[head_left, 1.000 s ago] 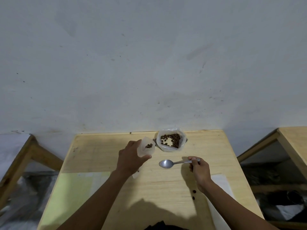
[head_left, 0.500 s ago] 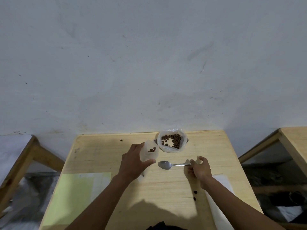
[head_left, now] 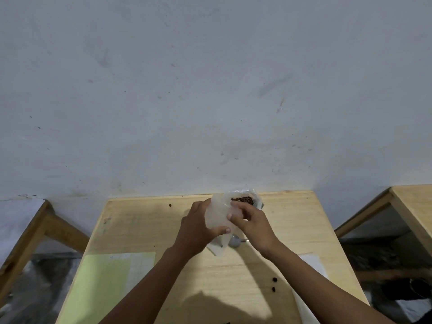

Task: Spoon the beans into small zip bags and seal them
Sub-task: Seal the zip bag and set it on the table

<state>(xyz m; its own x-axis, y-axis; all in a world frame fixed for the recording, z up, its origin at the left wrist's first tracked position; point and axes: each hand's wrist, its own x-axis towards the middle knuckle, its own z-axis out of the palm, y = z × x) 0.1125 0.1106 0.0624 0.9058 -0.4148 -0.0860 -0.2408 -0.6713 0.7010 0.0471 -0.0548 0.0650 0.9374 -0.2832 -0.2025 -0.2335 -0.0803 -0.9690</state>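
A small clear zip bag (head_left: pixel 216 215) is held up above the wooden table (head_left: pixel 292 220). My left hand (head_left: pixel 198 226) grips its left side, thumb across the front. My right hand (head_left: pixel 251 220) pinches the bag's right edge near the top. Behind both hands stands an open plastic bag of brown beans (head_left: pixel 244 200) at the table's far edge, partly hidden. The metal spoon (head_left: pixel 235 242) lies on the table under my hands; only its bowl shows.
Three loose beans lie on the table: one at the far left (head_left: pixel 170 205), two near the front right (head_left: pixel 274 279). A pale green sheet (head_left: pixel 105 284) covers the front left, a white sheet (head_left: pixel 312 263) the right edge. Another wooden table (head_left: pixel 413 206) stands to the right.
My right hand let go of the spoon, which now lies on the table, and moved up to the zip bag. My left hand lifted the bag higher, in front of the bean bag.
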